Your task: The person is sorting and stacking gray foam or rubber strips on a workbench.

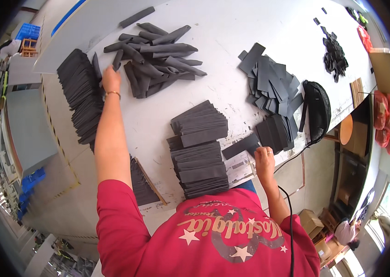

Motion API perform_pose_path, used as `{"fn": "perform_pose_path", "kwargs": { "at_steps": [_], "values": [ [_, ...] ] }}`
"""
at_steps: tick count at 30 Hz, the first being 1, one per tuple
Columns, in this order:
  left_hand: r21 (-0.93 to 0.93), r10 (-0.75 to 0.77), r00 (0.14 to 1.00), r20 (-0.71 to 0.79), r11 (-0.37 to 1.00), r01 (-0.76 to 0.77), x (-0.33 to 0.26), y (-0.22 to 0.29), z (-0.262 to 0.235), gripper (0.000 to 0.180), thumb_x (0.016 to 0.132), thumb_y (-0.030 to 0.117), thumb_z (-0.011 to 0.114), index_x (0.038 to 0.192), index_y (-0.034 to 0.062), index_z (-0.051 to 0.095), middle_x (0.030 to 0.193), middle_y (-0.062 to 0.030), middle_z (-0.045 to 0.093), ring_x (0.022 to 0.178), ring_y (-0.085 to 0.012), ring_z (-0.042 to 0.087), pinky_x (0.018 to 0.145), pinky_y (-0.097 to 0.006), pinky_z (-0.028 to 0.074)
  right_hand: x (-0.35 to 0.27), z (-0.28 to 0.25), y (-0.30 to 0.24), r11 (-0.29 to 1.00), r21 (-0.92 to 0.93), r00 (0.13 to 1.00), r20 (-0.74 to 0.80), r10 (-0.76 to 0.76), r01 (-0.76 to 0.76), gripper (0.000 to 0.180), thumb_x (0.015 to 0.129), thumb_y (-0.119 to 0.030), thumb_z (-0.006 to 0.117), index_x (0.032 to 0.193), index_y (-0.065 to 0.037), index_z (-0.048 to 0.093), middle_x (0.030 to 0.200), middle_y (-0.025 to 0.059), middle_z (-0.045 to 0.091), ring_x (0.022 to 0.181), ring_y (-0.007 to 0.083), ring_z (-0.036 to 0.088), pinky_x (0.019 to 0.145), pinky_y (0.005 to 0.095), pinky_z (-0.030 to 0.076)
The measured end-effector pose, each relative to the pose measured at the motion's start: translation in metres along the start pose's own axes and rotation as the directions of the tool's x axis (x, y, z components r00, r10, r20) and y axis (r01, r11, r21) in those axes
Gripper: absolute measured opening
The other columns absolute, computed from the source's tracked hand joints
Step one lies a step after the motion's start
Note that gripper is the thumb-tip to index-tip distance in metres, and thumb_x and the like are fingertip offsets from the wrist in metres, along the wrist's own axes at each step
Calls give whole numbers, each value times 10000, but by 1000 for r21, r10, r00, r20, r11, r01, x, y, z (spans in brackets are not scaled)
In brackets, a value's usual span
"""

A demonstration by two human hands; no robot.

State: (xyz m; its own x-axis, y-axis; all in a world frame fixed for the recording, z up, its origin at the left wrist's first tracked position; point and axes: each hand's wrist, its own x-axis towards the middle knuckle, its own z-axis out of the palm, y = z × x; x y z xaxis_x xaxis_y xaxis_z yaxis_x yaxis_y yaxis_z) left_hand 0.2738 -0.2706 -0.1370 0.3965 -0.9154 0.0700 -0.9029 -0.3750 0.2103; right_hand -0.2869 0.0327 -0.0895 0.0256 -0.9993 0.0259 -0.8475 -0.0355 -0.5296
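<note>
Stretched to the far left, my left hand (112, 79) is closed round the near end of a dark grey folded fabric piece (118, 59). Just left of it stands a long row of similar folded pieces (80, 94). A loose heap of rolled fabric pieces (160, 57) lies to its right. My right hand (264, 161) is nearer me, its fingers pinched at the end of a flat black strip (240, 146). Beside that hand is a fanned stack of black strips (275, 133). Two neat stacks of folded pieces (200, 168) sit between my arms.
A pile of flat black strips (273, 83) lies beyond my right hand, with a black pouch (318, 111) and a cable to its right. Small black pieces (334, 55) are heaped at the far right. A cardboard box (385, 71) stands by the table's right edge.
</note>
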Motion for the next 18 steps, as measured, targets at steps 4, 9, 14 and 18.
{"fn": "perform_pose_path", "kwargs": {
  "at_steps": [4,9,14,18],
  "values": [
    [-7,165,974,-153,986,-168,-78,62,29,216,836,120,609,1029,39,661,1021,-161,664,964,-350,620,843,-429,495,-1,-2,-11,989,-124,995,74,-73,81,353,751,-13,684,1091,-67,601,1049,113,577,977,315,533,833,441,438],
    [-359,3,1000,-6,933,-5,-166,79,6,243,866,191,663,1016,0,674,934,-133,686,833,-283,651,752,-389,500,-8,18,-11,903,-227,916,263,-305,365,437,783,-112,653,1210,-47,586,1210,86,562,1063,293,517,910,436,406],
    [-650,-252,967,33,729,212,-201,52,-30,214,936,152,580,993,-40,655,862,-107,702,655,-153,628,645,-292,492,-25,35,15,819,-205,825,338,-454,535,365,796,-105,602,1146,-9,581,1156,122,570,1029,297,531,894,430,417],
    [-912,-254,890,378,65,406,-224,64,-72,252,1013,151,443,1043,-70,561,941,-205,684,819,-296,692,703,-375,574,-23,39,18,829,-213,851,232,-471,517,212,772,-58,604,980,-33,574,1027,128,575,956,307,546,860,436,429]
  ]
}}
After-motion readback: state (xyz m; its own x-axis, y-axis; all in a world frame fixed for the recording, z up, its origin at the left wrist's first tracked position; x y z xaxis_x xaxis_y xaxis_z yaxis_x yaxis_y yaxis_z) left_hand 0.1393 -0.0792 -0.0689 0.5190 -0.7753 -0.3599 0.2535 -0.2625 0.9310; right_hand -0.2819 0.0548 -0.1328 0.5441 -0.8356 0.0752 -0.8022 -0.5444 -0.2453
